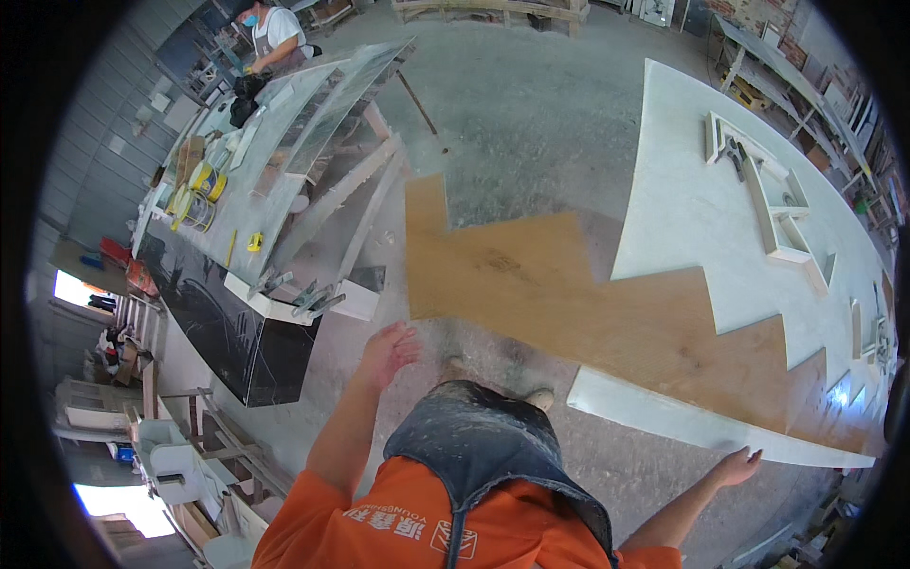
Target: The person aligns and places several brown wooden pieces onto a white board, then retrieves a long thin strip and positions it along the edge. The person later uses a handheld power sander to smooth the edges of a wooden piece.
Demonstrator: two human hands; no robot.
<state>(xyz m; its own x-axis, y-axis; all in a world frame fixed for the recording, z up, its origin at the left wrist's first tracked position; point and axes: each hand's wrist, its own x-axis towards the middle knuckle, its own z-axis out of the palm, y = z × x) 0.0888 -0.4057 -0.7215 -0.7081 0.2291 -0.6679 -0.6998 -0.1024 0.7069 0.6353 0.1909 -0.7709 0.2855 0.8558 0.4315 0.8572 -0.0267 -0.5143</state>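
Observation:
My left hand (391,353) hangs in the air over the floor with its fingers apart and nothing in it. It is nearest to the left end of a brown board (531,275) with a zigzag, stair-like edge. That board lies over a large white panel (682,209), whose near strip shows beneath it. By the panel's near edge, my right hand (737,467) has its fingers loosely spread and nothing in it. Whether its fingertips touch the edge cannot be made out.
White frame pieces (777,204) with clamps (732,156) rest on the panel. To the left, a workbench carries yellow buckets (204,180), a tape measure (255,242) and glossy slabs. A black slab (280,360) is clamped at its near end. A co-worker (277,38) stands behind the bench.

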